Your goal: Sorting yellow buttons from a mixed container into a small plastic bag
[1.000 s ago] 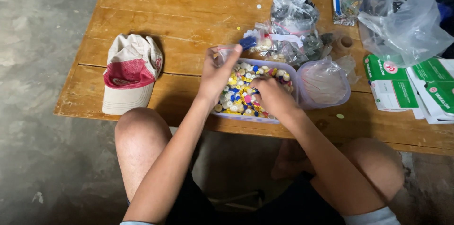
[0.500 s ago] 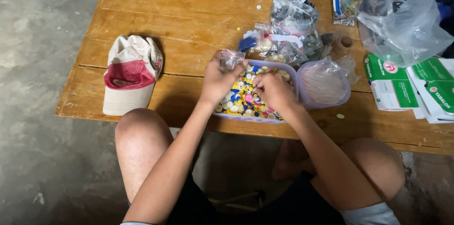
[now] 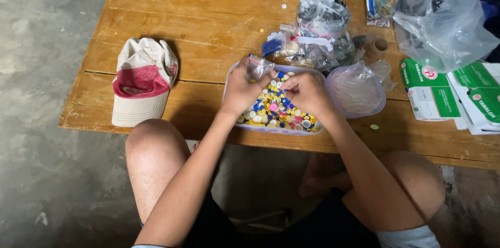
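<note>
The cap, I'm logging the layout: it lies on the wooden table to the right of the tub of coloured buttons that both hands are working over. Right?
Not quite. The head view shows the cap lying to the left of the tub of coloured buttons, not the right. The rest holds: it rests on the wooden table, and the left hand and right hand are both over the tub.

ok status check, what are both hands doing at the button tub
Left hand pinching small clear bag. Right hand picking over button tub. Nothing in the way; lid beside.
</note>
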